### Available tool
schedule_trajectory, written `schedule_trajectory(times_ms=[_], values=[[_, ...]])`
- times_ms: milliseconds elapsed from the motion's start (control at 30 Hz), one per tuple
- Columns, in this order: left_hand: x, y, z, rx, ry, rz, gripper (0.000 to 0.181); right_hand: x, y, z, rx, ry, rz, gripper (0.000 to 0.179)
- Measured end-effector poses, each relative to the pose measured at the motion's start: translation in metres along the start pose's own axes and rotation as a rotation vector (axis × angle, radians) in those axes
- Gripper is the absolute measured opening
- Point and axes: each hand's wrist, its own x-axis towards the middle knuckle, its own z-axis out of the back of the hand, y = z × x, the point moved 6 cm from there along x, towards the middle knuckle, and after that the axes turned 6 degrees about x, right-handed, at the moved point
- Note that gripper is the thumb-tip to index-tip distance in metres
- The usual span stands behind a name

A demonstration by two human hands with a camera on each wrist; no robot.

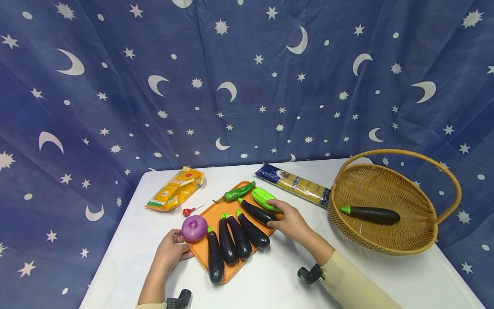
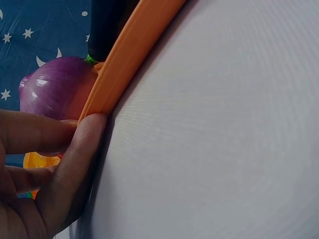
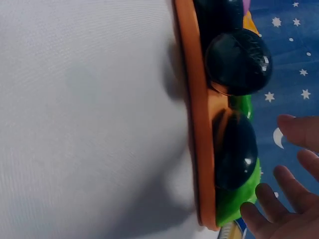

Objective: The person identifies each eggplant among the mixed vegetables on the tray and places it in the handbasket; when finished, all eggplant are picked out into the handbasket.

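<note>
An orange tray [image 1: 212,212] carries several dark eggplants [image 1: 227,244], a purple onion [image 1: 194,228], a long green pepper [image 1: 240,192] and a ridged light-green vegetable [image 1: 264,197]. My left hand [image 1: 170,251] pinches the tray's left corner between thumb and finger, right beside the onion; the left wrist view shows this grip on the orange rim [image 2: 127,64]. At the tray's right corner, my right hand [image 1: 289,221] has its fingers spread and relaxed near the rearmost eggplant [image 1: 257,211] and the light-green vegetable. In the right wrist view nothing lies between those fingers.
A wicker basket [image 1: 417,206] with a tall handle stands at the right, one eggplant [image 1: 371,215] inside. Behind the tray lies a pasta packet [image 1: 295,184]. A yellow bag [image 1: 175,189] and a red lollipop [image 1: 188,211] lie at the left. A starry curtain [image 1: 247,86] hangs behind.
</note>
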Motion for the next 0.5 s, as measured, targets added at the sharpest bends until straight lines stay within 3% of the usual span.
schedule_trajectory(times_ms=[500], values=[[-0.001, 0.001, 0.001, 0.038, -0.012, 0.002, 0.064, 0.005, -0.013, -0.022, -0.048, 0.039, 0.053, 0.063]])
